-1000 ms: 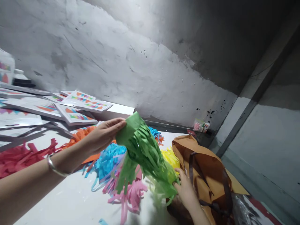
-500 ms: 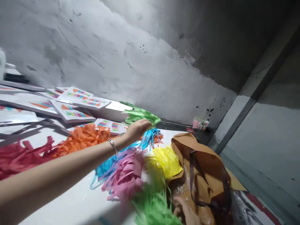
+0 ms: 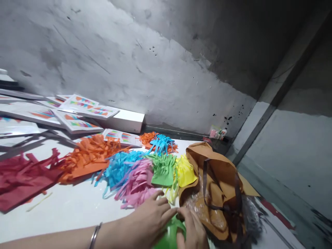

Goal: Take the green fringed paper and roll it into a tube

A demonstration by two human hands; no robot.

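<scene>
At the lower middle, my left hand (image 3: pixel 150 218), with a metal bangle on its wrist, has its fingers bent over a green fringed piece (image 3: pixel 169 238). Beside it, my right hand (image 3: pixel 193 228) curls its fingers round the same piece, and the fingertips of both hands meet. Most of this piece is hidden by my hands and the frame's bottom edge. Just beyond them lies a green fringe bundle (image 3: pixel 163 173), between a pink fringe bundle (image 3: pixel 138 183) and a yellow fringe bundle (image 3: pixel 186 171).
Blue (image 3: pixel 120 169), orange (image 3: pixel 88 155) and red fringe bundles (image 3: pixel 26 176) stretch leftward on the white table (image 3: pixel 70 214). A brown bag (image 3: pixel 215 186) with dark handles stands at right. Printed cards (image 3: pixel 77 121) and a white box (image 3: pixel 127 121) lie near the wall.
My left hand has come down from the raised spot where it held a green fringe. A green bundle now lies between the pink and yellow ones. Both hands have come together.
</scene>
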